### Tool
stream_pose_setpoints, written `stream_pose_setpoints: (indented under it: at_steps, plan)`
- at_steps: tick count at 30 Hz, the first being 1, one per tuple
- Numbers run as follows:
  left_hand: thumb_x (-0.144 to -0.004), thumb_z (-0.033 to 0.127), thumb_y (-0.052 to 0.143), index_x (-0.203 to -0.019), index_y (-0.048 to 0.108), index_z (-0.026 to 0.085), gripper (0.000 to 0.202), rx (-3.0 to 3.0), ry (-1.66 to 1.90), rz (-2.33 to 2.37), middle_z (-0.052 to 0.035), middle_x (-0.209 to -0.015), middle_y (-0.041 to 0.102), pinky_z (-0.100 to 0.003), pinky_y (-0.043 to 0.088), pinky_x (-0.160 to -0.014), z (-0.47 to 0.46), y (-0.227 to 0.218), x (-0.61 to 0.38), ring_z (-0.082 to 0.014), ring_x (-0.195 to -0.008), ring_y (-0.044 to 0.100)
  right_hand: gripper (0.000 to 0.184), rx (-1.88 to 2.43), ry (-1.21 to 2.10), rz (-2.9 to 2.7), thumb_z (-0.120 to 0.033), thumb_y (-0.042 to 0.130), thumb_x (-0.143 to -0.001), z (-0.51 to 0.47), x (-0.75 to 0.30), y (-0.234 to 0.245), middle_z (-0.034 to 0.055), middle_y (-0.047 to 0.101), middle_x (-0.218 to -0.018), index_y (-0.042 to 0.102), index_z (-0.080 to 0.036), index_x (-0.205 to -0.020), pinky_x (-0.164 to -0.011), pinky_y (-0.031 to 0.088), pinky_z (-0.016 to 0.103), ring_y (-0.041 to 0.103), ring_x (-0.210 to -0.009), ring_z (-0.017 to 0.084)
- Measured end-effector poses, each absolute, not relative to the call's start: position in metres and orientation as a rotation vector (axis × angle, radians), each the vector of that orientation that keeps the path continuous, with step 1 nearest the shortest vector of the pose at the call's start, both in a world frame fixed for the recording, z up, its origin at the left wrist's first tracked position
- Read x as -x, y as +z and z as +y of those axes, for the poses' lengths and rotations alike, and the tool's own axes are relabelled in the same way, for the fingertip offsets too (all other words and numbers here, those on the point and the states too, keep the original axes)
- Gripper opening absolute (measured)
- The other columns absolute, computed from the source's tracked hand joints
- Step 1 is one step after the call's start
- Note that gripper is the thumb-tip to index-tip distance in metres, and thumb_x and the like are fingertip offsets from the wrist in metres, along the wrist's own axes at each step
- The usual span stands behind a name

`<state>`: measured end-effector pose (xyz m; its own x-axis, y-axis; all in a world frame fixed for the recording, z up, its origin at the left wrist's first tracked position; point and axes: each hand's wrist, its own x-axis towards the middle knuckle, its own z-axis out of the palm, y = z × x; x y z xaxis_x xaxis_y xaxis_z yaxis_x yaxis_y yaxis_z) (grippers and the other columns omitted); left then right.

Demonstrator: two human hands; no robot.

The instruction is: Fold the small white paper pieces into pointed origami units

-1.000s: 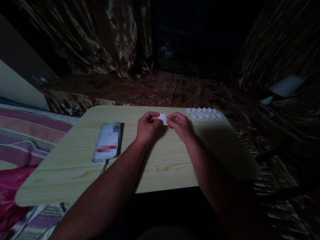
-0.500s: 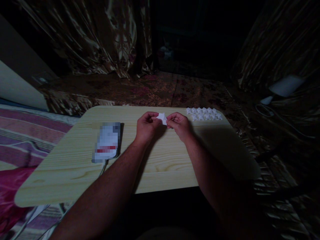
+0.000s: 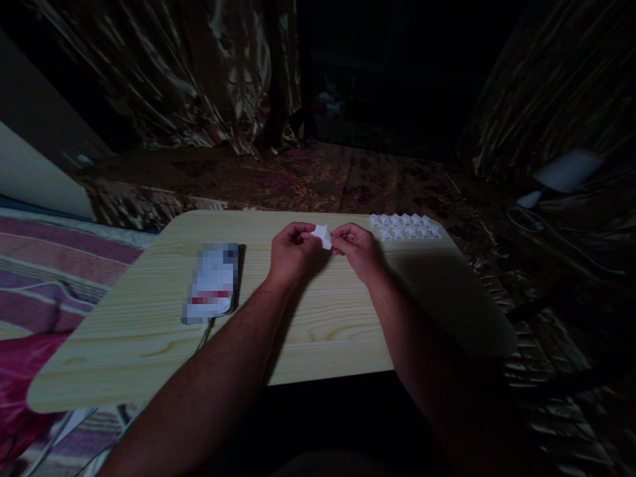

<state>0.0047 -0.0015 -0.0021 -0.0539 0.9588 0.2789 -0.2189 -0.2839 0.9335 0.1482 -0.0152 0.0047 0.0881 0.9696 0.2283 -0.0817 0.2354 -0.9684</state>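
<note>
Between my two hands is a small white folded paper star (image 3: pixel 322 235), held over the far middle of the wooden table (image 3: pixel 328 331). My left hand (image 3: pixel 292 250) pinches its left side with thumb and fingers. On the star's right edge, the fingertips of my right hand (image 3: pixel 356 248) are closed. Just right of that hand, several similar white paper stars (image 3: pixel 410 226) lie in two rows near the table's far right corner. My fingers hide parts of the held star.
A pixelated flat device (image 3: pixel 211 285) with a cable lies on the table's left part. Left of the table is a striped cloth (image 3: pixel 64 258) with a pink bag-like item (image 3: pixel 24 384). A white lamp (image 3: pixel 569 171) stands at the right. Patterned curtains (image 3: pixel 248 73) hang behind.
The star has turned or tilted very slightly between my fingers. Both hands stay almost in the same place, still gripping it.
</note>
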Motion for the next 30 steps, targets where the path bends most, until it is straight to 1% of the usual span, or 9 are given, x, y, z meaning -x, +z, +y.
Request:
stream_pose_setpoints:
  at_steps: [2, 6, 8, 15, 22, 30]
  plan:
    - [-0.061, 0.018, 0.069, -0.085, 0.067, 0.014, 0.025, -1.25, 1.532, 0.909, -0.0002, -0.068, 0.062, -0.023, 0.045, -0.061, -0.0012, -0.003, -0.0045, -0.01, -0.059, 0.055, 0.02, 0.988, 0.999, -1.184, -0.028, 0.068, -0.067, -0.0155, -0.1493, 0.0056, -0.0014, 0.062, -0.069, 0.058, -0.018, -0.081, -0.054, 0.049, 0.023, 0.058, -0.062, 0.011]
    - [-0.062, 0.018, 0.068, -0.087, 0.069, 0.014, 0.026, -1.304, 1.515, 0.919, -0.0017, -0.071, 0.063, -0.024, 0.046, -0.063, -0.002, -0.0033, -0.0048, -0.0111, -0.061, 0.056, 0.032, 0.942, 0.974, -1.223, -0.027, 0.066, -0.069, -0.0169, -0.1508, 0.0079, -0.0019, 0.062, -0.076, 0.057, -0.021, -0.099, -0.056, 0.049, 0.022, 0.058, -0.066, 0.011]
    - [-0.062, 0.018, 0.068, -0.087, 0.07, 0.015, 0.026, -1.316, 1.508, 0.919, -0.0018, -0.071, 0.063, -0.024, 0.046, -0.063, -0.003, -0.0027, -0.0051, -0.0112, -0.062, 0.056, 0.034, 0.939, 0.978, -1.254, -0.027, 0.066, -0.069, -0.0177, -0.1503, 0.0086, -0.0019, 0.061, -0.077, 0.058, -0.021, -0.101, -0.056, 0.049, 0.023, 0.058, -0.065, 0.011]
    - [-0.061, 0.017, 0.068, -0.086, 0.071, 0.015, 0.026, -1.305, 1.491, 0.921, -0.0013, -0.071, 0.064, -0.024, 0.046, -0.063, -0.0052, 0.0005, -0.0056, -0.0111, -0.061, 0.056, 0.03, 0.959, 0.991, -1.288, -0.028, 0.067, -0.068, -0.0173, -0.1467, 0.0058, -0.0012, 0.062, -0.076, 0.062, -0.02, -0.096, -0.059, 0.05, 0.024, 0.059, -0.069, 0.012]
    - [-0.063, 0.018, 0.067, -0.086, 0.071, 0.015, 0.023, -1.331, 1.459, 0.903, -0.0016, -0.072, 0.064, -0.023, 0.045, -0.062, -0.0073, 0.001, -0.0068, -0.0112, -0.062, 0.056, 0.021, 0.975, 0.982, -1.288, -0.027, 0.065, -0.069, -0.0149, -0.1455, 0.002, -0.0008, 0.065, -0.07, 0.061, -0.018, -0.087, -0.056, 0.048, 0.023, 0.058, -0.059, 0.01]
    - [-0.064, 0.021, 0.069, -0.084, 0.071, 0.014, 0.021, -1.366, 1.416, 0.947, -0.0024, -0.071, 0.065, -0.024, 0.044, -0.06, -0.0088, 0.0025, -0.006, -0.012, -0.061, 0.056, 0.017, 0.997, 0.962, -1.297, -0.024, 0.063, -0.067, -0.0152, -0.1449, 0.0005, -0.0042, 0.061, -0.061, 0.059, -0.018, -0.083, -0.05, 0.043, 0.02, 0.054, -0.052, 0.009]
